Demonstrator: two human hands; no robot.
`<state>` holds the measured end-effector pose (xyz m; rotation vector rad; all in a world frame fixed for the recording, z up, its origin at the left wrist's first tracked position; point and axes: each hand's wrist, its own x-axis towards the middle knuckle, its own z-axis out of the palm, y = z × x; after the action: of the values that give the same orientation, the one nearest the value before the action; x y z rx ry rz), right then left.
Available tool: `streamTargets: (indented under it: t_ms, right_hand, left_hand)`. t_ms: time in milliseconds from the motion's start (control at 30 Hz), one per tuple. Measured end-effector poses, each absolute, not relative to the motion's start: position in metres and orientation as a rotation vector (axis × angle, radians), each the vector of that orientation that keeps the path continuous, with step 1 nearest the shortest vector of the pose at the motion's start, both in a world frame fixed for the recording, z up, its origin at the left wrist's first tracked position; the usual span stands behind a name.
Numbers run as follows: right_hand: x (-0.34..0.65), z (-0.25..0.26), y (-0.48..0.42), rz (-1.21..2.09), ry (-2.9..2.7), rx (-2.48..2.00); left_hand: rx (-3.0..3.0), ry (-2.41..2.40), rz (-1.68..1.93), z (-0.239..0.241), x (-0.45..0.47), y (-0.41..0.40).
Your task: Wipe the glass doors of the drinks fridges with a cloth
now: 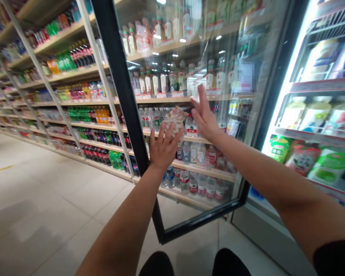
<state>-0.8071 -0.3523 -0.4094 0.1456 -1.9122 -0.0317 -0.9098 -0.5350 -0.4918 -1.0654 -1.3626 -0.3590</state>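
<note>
A crumpled, pale patterned cloth (pixel 176 117) lies against the glass pane of a black-framed door (pixel 121 88) that stands swung open. My left hand (pixel 162 149) has its fingers spread over the lower part of the cloth, holding it to the pane. To the right of the cloth, my right hand (pixel 207 120) is raised close to the glass, fingers stretched out and nothing in them. Whether its fingertips touch the pane I cannot tell.
Through the glass show shelves of bottles (pixel 185 178). More drink shelves (pixel 86 101) run off to the left. On the right a lit cooler (pixel 319 132) holds bottles and pouches. Below lies a tiled floor (pixel 60 214), with the door's lower frame (pixel 204 218) above my knees.
</note>
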Motion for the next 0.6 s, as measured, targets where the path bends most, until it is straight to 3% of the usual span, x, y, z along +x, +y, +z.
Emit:
streamTargets:
  t_ms: [233,467,600]
  right_hand:
    - [-0.799,-0.464,-0.285,-0.385,-1.967,-0.151]
    - [-0.814,-0.479,-0.291,-0.303,-1.868,-0.188]
    - [-0.817,-0.484,-0.292,-0.229,-1.832,-0.187]
  left_hand:
    - [-1.057,-1.356,-0.421,-0.49,-0.901,-0.535]
    - [-1.075,-1.422,-0.404,-0.418,-0.903,-0.526]
    - [-1.154,-1.413,-0.323,-0.454,-0.902,-0.522]
